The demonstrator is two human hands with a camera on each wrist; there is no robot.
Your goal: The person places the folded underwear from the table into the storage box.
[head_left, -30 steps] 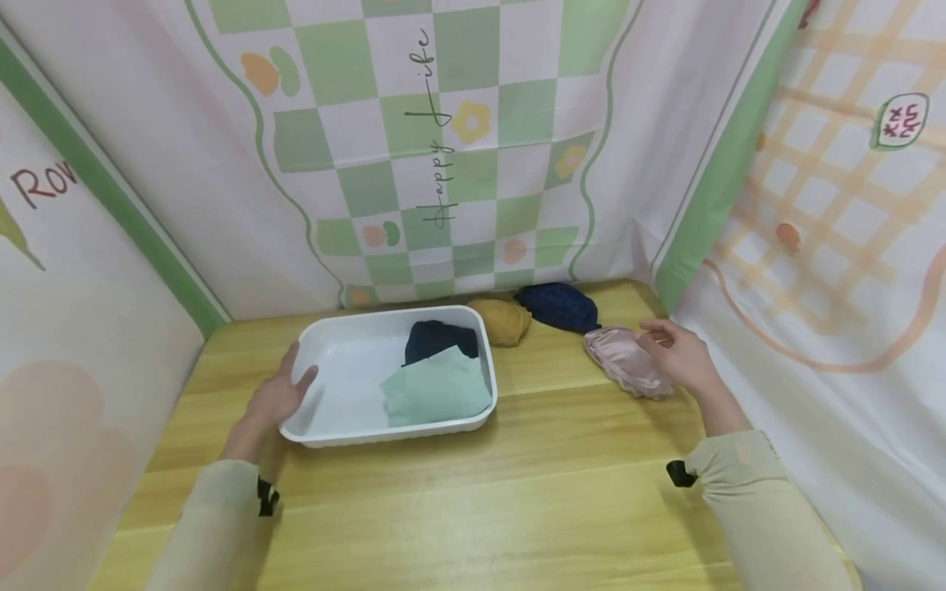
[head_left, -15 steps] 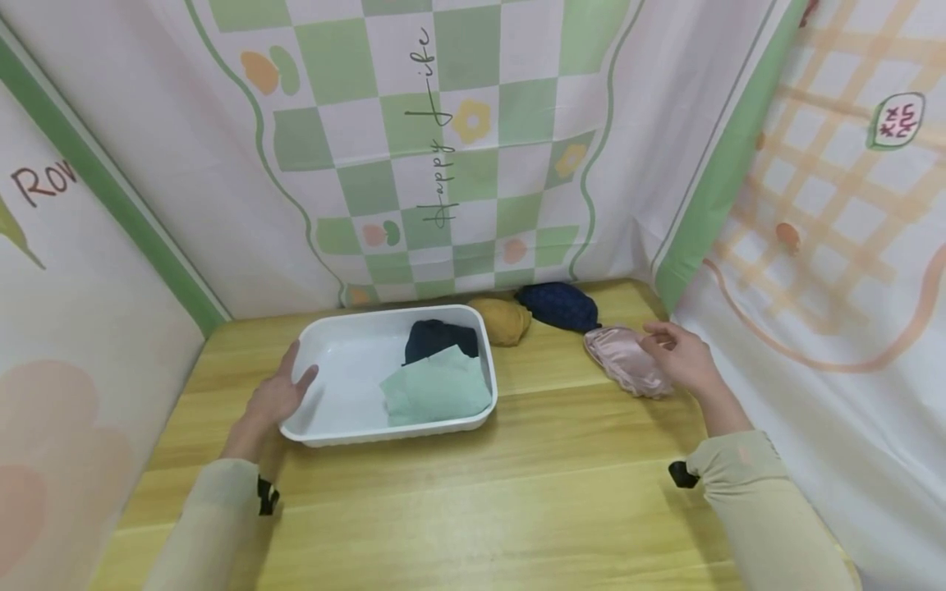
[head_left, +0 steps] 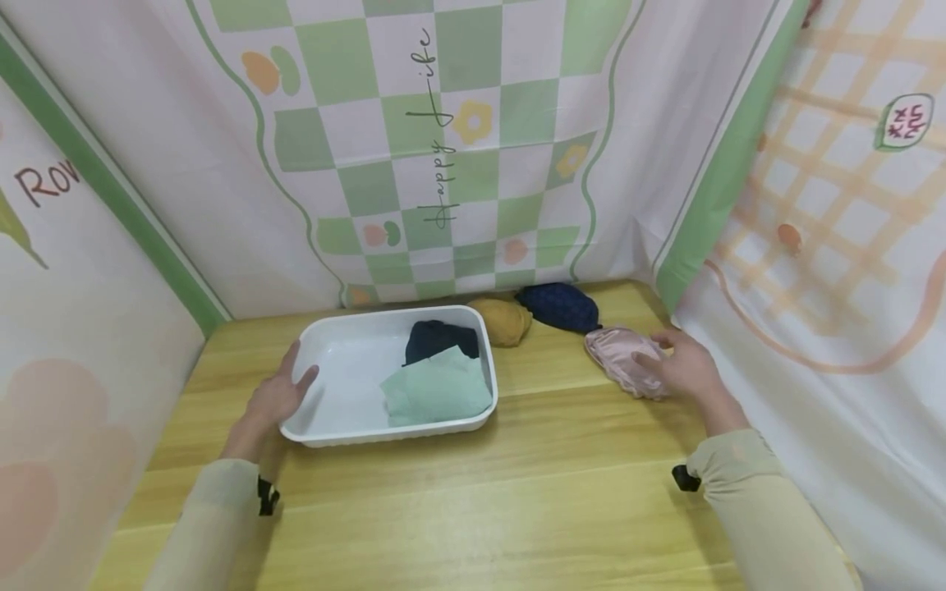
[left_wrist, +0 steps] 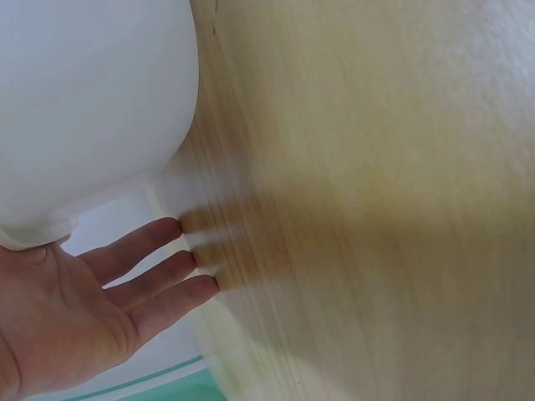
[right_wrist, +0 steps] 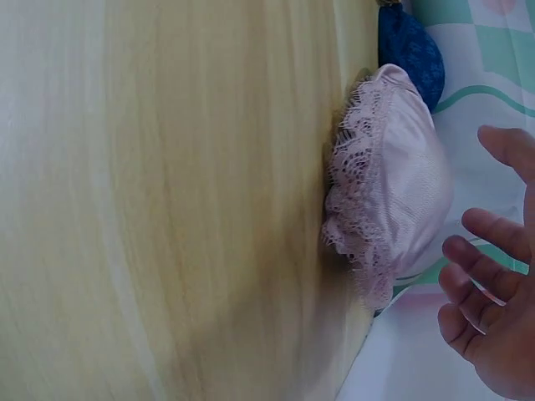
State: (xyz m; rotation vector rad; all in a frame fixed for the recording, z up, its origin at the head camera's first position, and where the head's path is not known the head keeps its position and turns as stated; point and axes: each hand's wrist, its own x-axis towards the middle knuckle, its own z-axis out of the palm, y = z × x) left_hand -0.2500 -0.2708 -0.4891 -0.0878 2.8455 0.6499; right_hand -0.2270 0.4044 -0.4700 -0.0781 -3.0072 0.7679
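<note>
My left hand [head_left: 277, 400] holds the left end of a white plastic tray [head_left: 332, 439], thumb over the rim; in the left wrist view three fingers stretch below the rim toward the table. Inside the tray's right half, a folded mint-green cloth [head_left: 436, 390] partly covers a black folded cloth [head_left: 442, 338]. Over at the right, my right hand [head_left: 687, 369] hovers with parted fingers above a folded pink satin bra [right_wrist: 414, 175] with lace trim. From the right wrist view, a gap shows between those fingers and the bra, which lies on the table.
Behind the pink bra lies a navy folded bra [head_left: 559, 307]. A mustard folded bra [head_left: 502, 321] sits against the tray's right end. Printed cloth curtains [head_left: 473, 189] hang along the back and both sides of the wooden table [head_left: 473, 509].
My right hand's thumb and fingers have spread apart above the pink bra, and the hand has shifted slightly. The left hand, the tray and the garments have stayed put.
</note>
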